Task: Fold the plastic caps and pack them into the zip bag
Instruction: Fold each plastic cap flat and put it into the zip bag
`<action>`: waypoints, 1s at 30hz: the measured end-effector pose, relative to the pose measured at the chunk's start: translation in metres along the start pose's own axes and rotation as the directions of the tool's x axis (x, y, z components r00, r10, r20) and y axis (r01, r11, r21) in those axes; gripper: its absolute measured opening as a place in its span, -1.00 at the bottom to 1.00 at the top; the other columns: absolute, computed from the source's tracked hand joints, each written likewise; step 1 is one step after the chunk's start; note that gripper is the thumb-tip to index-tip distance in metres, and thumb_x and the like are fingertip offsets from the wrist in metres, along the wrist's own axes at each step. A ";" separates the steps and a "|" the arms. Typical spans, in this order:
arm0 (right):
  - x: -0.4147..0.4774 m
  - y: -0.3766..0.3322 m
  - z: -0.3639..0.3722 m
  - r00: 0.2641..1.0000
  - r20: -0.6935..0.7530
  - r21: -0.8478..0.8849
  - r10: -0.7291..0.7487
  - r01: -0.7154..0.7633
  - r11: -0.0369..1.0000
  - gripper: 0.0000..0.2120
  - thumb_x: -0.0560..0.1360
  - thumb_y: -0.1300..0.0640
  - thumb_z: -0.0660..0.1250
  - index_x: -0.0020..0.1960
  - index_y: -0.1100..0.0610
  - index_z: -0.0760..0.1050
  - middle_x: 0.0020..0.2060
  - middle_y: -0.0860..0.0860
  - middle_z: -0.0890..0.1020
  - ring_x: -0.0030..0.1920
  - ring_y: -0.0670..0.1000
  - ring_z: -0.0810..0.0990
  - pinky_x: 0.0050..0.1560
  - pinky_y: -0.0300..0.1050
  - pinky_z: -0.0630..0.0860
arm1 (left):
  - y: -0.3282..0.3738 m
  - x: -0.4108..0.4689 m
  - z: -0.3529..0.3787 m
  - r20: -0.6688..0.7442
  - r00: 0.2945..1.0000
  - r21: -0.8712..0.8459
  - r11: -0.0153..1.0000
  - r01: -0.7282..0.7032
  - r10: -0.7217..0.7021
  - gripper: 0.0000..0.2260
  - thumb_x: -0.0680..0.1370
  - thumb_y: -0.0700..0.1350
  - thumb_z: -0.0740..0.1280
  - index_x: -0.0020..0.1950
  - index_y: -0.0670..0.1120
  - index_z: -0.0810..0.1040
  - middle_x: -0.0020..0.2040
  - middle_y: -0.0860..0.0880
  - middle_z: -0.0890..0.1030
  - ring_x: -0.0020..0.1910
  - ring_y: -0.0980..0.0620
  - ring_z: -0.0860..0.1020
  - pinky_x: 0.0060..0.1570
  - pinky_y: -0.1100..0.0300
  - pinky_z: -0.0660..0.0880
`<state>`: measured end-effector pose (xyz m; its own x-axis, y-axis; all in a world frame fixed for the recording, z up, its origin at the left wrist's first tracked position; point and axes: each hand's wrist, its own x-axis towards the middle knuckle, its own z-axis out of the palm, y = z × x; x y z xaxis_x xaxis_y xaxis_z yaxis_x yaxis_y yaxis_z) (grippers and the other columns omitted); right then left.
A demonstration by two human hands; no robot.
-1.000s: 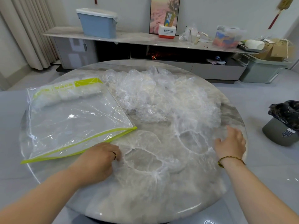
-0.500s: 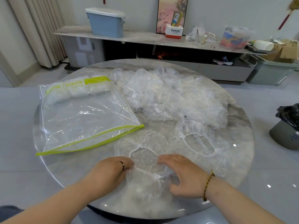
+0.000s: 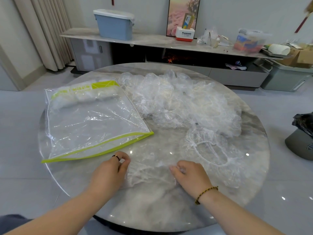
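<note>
Head view. The only legible writing was "Panasonic", printed on a white-and-red box [image 3: 185,33] on the long sideboard [image 3: 152,42] against the far wall. The pale lettering on the zip bag's green header band was too blurred to read. The zip bag [image 3: 91,122], clear with lime-green edging, lay flat on the left of the round marble table [image 3: 152,209], and a row of folded caps [image 3: 84,97] lay inside it at its far end. At the near edge the left hand [image 3: 110,173], wearing a dark ring [image 3: 116,156], and the right hand [image 3: 189,175], wearing a beaded bracelet [image 3: 205,194], each pinched one side of a single plastic cap [image 3: 149,172] with curled fingers, the cap lying on the tabletop between them. A second cap [image 3: 213,150] lay spread just right of it, and a loose heap of caps [image 3: 183,104] filled the table's centre, touching the bag's right edge. Also on the sideboard stood a blue lidded bin [image 3: 114,24] and a clear tub [image 3: 249,40]. A black-lined bin [image 3: 303,133] stood on the floor at right.
</note>
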<state>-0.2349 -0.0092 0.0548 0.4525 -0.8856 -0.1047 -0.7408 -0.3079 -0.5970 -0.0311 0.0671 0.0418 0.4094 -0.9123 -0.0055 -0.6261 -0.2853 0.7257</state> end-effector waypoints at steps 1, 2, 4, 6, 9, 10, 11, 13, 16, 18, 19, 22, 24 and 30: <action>0.002 0.000 0.000 0.999 -0.004 0.012 0.032 -0.032 0.999 -0.67 0.54 -0.02 0.21 -0.37 0.02 0.27 -0.42 -0.05 0.46 -0.31 -0.06 0.43 -0.21 -0.30 0.30 | 0.003 0.001 -0.001 0.004 1.000 0.065 0.998 -0.001 0.000 -0.88 0.60 -0.11 0.17 -0.08 0.11 0.37 -0.52 0.04 0.39 -0.48 0.06 0.38 -0.37 0.13 0.34; 0.004 -0.002 -0.001 0.998 0.009 0.011 0.067 -0.067 0.998 -0.80 0.54 -0.02 0.22 -0.24 -0.01 0.37 -0.34 -0.07 0.51 -0.26 -0.08 0.47 -0.18 -0.29 0.35 | 0.005 0.003 -0.001 0.014 1.000 0.152 0.988 -0.002 0.000 -0.92 0.60 -0.08 0.17 0.06 0.08 0.39 -0.49 0.05 0.38 -0.44 0.07 0.39 -0.39 0.18 0.29; 0.004 -0.007 -0.003 0.993 0.047 -0.073 0.112 -0.109 0.991 -0.80 0.55 -0.02 0.19 0.15 -0.02 0.39 -0.13 -0.04 0.58 -0.09 -0.05 0.53 -0.04 -0.25 0.40 | 0.011 0.005 0.000 0.041 0.999 0.368 0.930 0.010 -0.027 -0.71 0.61 -0.03 0.14 0.32 0.02 0.27 -0.38 0.08 0.42 -0.29 0.03 0.49 -0.37 0.18 0.27; 0.005 -0.007 -0.004 0.992 0.046 -0.175 0.116 -0.107 0.979 -0.63 0.57 0.04 0.14 0.36 0.01 0.22 0.01 -0.01 0.57 -0.04 -0.01 0.53 0.03 -0.21 0.41 | 0.012 0.006 -0.003 -0.028 0.995 0.463 0.883 -0.072 0.096 -0.65 0.58 -0.06 0.14 0.36 -0.04 0.27 -0.25 0.03 0.51 -0.18 -0.06 0.58 -0.36 0.19 0.31; 0.004 -0.016 -0.002 0.971 -0.212 -0.394 -0.111 0.019 0.919 -0.59 0.48 0.19 0.05 0.30 0.09 0.38 0.16 0.00 0.52 0.04 0.02 0.57 0.07 -0.15 0.46 | 0.009 0.005 0.001 -0.151 0.824 0.486 0.767 -0.419 0.546 -0.65 0.43 -0.13 0.13 0.20 -0.11 0.40 -0.07 -0.14 0.63 -0.07 -0.08 0.50 -0.13 0.09 0.39; 0.005 -0.016 0.003 0.933 -0.288 -0.399 -0.218 0.090 0.912 -0.59 0.39 0.19 0.05 0.15 0.11 0.51 0.09 0.03 0.57 -0.01 0.05 0.62 -0.02 -0.12 0.53 | 0.011 0.005 0.005 -0.114 0.772 0.471 0.718 -0.513 0.626 -0.68 0.44 -0.14 0.11 0.17 -0.08 0.41 0.00 -0.15 0.64 0.00 -0.05 0.45 0.00 0.10 0.33; 0.006 -0.017 0.007 0.892 -0.329 -0.412 -0.309 0.159 0.897 -0.59 0.32 0.16 0.05 0.02 0.11 0.58 0.02 0.05 0.62 -0.06 0.06 0.65 -0.11 -0.10 0.57 | 0.011 0.005 0.011 -0.054 0.743 0.460 0.677 -0.575 0.668 -0.71 0.49 -0.14 0.09 0.17 -0.06 0.43 0.06 -0.13 0.63 0.07 -0.02 0.42 0.10 0.11 0.28; 0.008 -0.017 0.019 0.865 -0.271 -0.454 -0.423 0.272 0.848 -0.62 0.32 0.09 0.06 0.03 0.07 0.53 0.04 0.06 0.64 -0.03 0.03 0.66 -0.12 -0.02 0.59 | 0.008 0.004 0.024 0.111 0.772 0.485 0.644 -0.592 0.627 -0.66 0.62 -0.02 -0.07 0.19 -0.05 0.45 0.14 -0.08 0.61 0.18 0.01 0.39 0.28 0.14 0.12; 0.007 -0.016 0.030 0.905 -0.088 -0.508 -0.416 0.318 0.800 -0.62 0.37 -0.03 0.04 0.15 0.00 0.38 0.10 -0.03 0.63 0.05 -0.06 0.63 -0.03 -0.08 0.56 | -0.001 0.006 0.033 0.372 0.847 0.556 0.639 -0.532 0.381 -0.45 0.61 0.15 -0.26 0.25 -0.07 0.40 0.14 -0.02 0.61 0.20 0.02 0.52 0.31 0.22 0.00; 0.008 -0.011 0.037 0.929 -0.027 -0.523 -0.368 0.301 0.797 -0.56 0.37 -0.09 0.03 0.15 -0.01 0.47 0.09 -0.06 0.63 0.05 -0.10 0.63 0.04 -0.15 0.53 | -0.002 0.005 0.034 0.440 0.840 0.563 0.631 -0.534 0.319 -0.36 0.60 0.17 -0.27 0.20 -0.06 0.54 0.12 0.00 0.63 0.10 0.05 0.60 0.30 0.22 0.00; 0.007 -0.008 0.041 0.940 0.004 -0.520 -0.341 0.293 0.802 -0.55 0.38 -0.11 0.02 0.15 -0.01 0.47 0.09 -0.07 0.63 0.06 -0.10 0.63 0.13 -0.16 0.46 | -0.002 0.004 0.034 0.456 0.834 0.559 0.630 -0.540 0.310 -0.32 0.60 0.17 -0.26 0.15 -0.08 0.60 0.11 0.00 0.63 0.09 0.05 0.60 0.30 0.22 0.00; 0.003 -0.003 0.043 0.953 0.078 -0.524 -0.291 0.288 0.801 -0.57 0.59 -0.11 -0.17 0.20 0.06 0.36 0.11 -0.06 0.62 0.10 -0.10 0.60 0.30 -0.17 0.12 | -0.003 0.000 0.034 0.519 0.795 0.504 0.639 -0.581 0.313 -0.31 0.61 0.17 -0.25 0.09 -0.08 0.64 0.11 -0.02 0.63 0.09 0.04 0.60 0.30 0.20 0.01; 0.003 -0.004 0.041 0.969 0.126 -0.538 -0.213 0.247 0.806 -0.39 0.60 -0.09 -0.31 0.18 0.06 0.48 0.12 -0.04 0.62 0.13 -0.08 0.59 0.33 -0.18 0.00 | 0.000 -0.001 0.037 0.496 0.792 0.506 0.624 -0.596 0.355 -0.32 0.61 0.16 -0.25 0.10 -0.08 0.64 0.11 -0.02 0.63 0.09 0.03 0.60 0.30 0.18 0.00; 0.006 0.000 0.038 0.949 0.095 -0.545 -0.301 0.302 0.782 -0.36 0.60 -0.11 -0.25 0.06 0.02 0.61 0.07 -0.07 0.64 0.11 -0.09 0.58 0.26 -0.17 0.23 | 0.004 0.010 0.030 0.429 0.801 0.459 0.664 -0.591 0.417 -0.10 0.45 0.37 -0.42 0.31 -0.08 0.49 0.35 0.04 0.42 0.30 0.10 0.44 0.32 0.32 -0.07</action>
<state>-0.2138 -0.0010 0.0238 0.6993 -0.7148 0.0044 -0.7131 -0.6981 -0.0647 -0.0492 0.0480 0.0244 -0.2175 -0.9761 0.0027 -0.9618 0.2148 0.1695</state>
